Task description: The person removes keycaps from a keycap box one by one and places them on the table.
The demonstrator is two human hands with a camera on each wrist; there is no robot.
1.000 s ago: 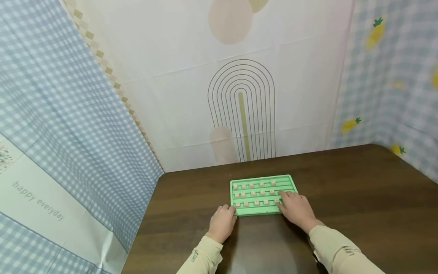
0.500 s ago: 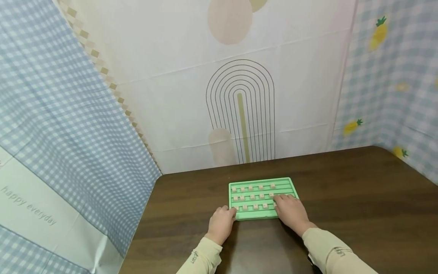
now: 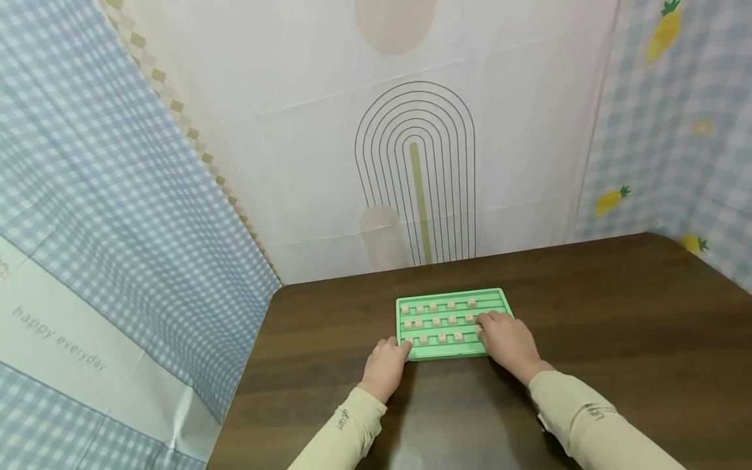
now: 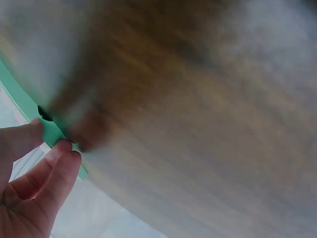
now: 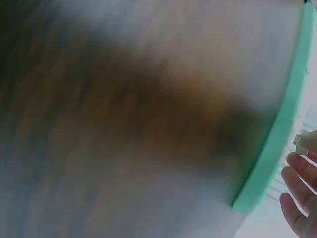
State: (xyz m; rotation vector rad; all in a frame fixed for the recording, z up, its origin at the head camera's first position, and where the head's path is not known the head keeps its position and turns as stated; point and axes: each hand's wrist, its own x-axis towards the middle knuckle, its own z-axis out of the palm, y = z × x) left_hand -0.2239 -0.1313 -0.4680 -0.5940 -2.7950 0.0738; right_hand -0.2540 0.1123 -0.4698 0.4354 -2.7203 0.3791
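Note:
A light green tray (image 3: 449, 356) lies on the table, carrying small cream cubes (image 3: 442, 338) in three rows. My left hand (image 3: 384, 369) is at its near left corner; in the left wrist view, thumb and fingers pinch the tray's green edge (image 4: 52, 133). Over the right part of the tray, my right hand (image 3: 510, 346) holds one small cream cube (image 5: 300, 144) between thumb and fingertips, just inside the rim in the right wrist view. The other fingers of that hand are loosely bent. Markings on the cubes are too small to read.
The dark wooden table (image 3: 329, 405) extends around the tray on all sides. Behind it hangs a white cloth (image 3: 294, 183) with an arch print. Blue checked cloths (image 3: 135, 215) hang at left and right.
The right hand has gone from touching the near row's right end to holding the cube from there. The left hand stays at the tray's corner. The head view has shifted slightly.

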